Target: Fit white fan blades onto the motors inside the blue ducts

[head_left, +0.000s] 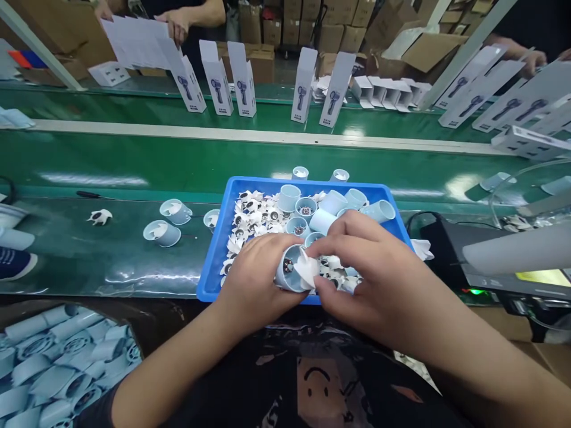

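Observation:
My left hand [256,270] is closed around a pale blue cylindrical fan housing [288,270], its open end facing right. My right hand [366,267] pinches a white fan impeller [307,268] at the housing's mouth. Both hands hover over the near edge of a blue tray [213,261] filled with several white impellers and pale blue housings.
Two housings [167,223] and a loose impeller [99,217] lie on the green conveyor left of the tray. A bin of housings [53,362] sits at lower left. Upright white product boxes [241,80] line the far side, where another person's hands hold white sheets [134,41]. A black machine [450,249] stands right.

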Tool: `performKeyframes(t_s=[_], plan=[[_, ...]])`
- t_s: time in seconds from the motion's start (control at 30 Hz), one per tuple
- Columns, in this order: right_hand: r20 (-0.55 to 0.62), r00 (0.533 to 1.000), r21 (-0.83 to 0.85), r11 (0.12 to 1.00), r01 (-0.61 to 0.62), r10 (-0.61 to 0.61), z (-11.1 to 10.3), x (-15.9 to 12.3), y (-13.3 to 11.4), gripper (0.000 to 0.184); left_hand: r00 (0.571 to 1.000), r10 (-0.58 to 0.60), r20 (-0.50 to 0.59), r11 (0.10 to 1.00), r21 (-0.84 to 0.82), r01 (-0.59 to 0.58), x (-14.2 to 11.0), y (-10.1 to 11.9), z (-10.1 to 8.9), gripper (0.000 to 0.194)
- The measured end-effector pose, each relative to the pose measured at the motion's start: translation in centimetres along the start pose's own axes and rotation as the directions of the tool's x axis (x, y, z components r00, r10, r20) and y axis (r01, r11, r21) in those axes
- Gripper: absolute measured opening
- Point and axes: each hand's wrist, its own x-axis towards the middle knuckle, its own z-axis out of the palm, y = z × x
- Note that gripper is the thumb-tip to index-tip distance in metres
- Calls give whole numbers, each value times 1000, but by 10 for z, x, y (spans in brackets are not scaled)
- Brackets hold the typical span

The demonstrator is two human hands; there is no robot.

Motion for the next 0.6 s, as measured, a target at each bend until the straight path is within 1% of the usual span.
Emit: performKeyframes(t_s=[0.07, 0.13, 0.2, 0.23, 0.33, 0.43, 0.47, 0.5, 0.53, 0.57, 0.6], plan=[[35, 999, -96, 995, 0, 3, 7, 1, -1, 17, 999, 46, 1, 998, 41, -46, 0, 0, 2, 26], [59, 998, -140, 990, 27, -19, 16, 3, -1, 9, 997, 77, -12, 995, 68, -76, -1, 0, 5, 25], [59, 997, -115, 992, 52, -46, 23, 5, 2, 3, 995, 87, -38, 993, 83, -84, -3, -1, 8, 26], [58, 997, -96, 994, 57, -52, 25, 6, 4, 6, 995, 84, -50, 993, 86, -79, -4, -2, 9, 26], [41, 998, -55, 998, 42, -40, 24, 6, 9, 5, 998, 39, -56, 998, 51, -36, -6, -7, 8, 26], [-5, 997, 118, 990, 80, -80, 20, -1, 12, 14, 995, -62, -83, 998, 20, 64, -9, -12, 7, 32], [-16, 995, 161, 982, 96, -95, 20, -4, 13, 16, 992, -78, -97, 997, 20, 80, -11, -13, 7, 35], [-14, 994, 170, 980, 107, -106, 21, -7, 13, 17, 990, -85, -110, 996, 19, 87, -13, -14, 7, 37], [-5, 994, 146, 983, 110, -111, 23, -10, 14, 21, 990, -82, -115, 996, 13, 84, -14, -14, 7, 38], [10, 994, 106, 989, 108, -110, 24, -13, 16, 31, 992, -73, -103, 997, -2, 74, -15, -14, 6, 39], [18, 994, 68, 992, 107, -109, 24, -17, 18, 37, 995, -63, -73, 998, -20, 62, -15, -16, 4, 42]])
